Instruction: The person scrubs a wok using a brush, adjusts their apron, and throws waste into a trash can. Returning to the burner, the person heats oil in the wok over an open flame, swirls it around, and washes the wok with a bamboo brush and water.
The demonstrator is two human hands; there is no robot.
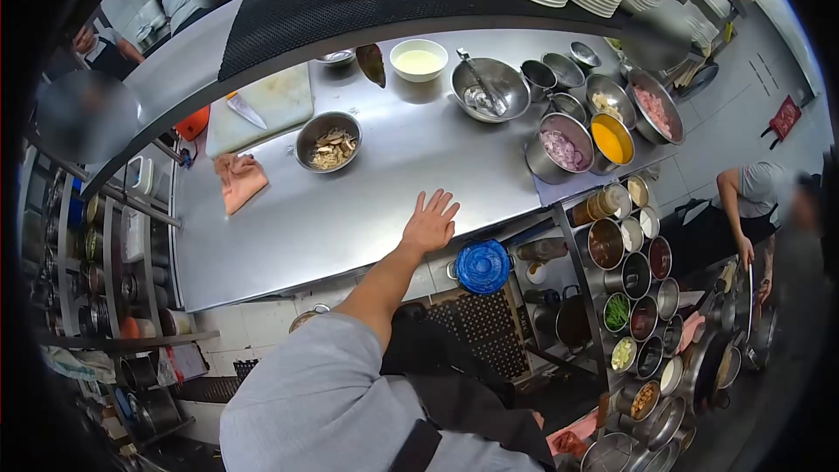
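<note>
My left hand [430, 220] is stretched out with its fingers spread, over the front edge of the steel counter [367, 240]. It holds nothing; whether the palm touches the metal I cannot tell. Beyond it to the left stands a steel bowl [329, 142] of what look like sliced mushrooms. A folded pink cloth [240, 182] lies farther left. Only a sliver of skin by the dark apron, seemingly my right hand [537, 419], shows at the bottom; its fingers are hidden.
A knife [246, 110] lies on a white cutting board [288, 96]. Farther back stand a pale bowl [419, 61] and a mixing bowl [516, 109]. Pots of chopped onion [564, 147] and yellow liquid [612, 140] crowd the right. A co-worker [743, 201] stands beyond the ingredient containers.
</note>
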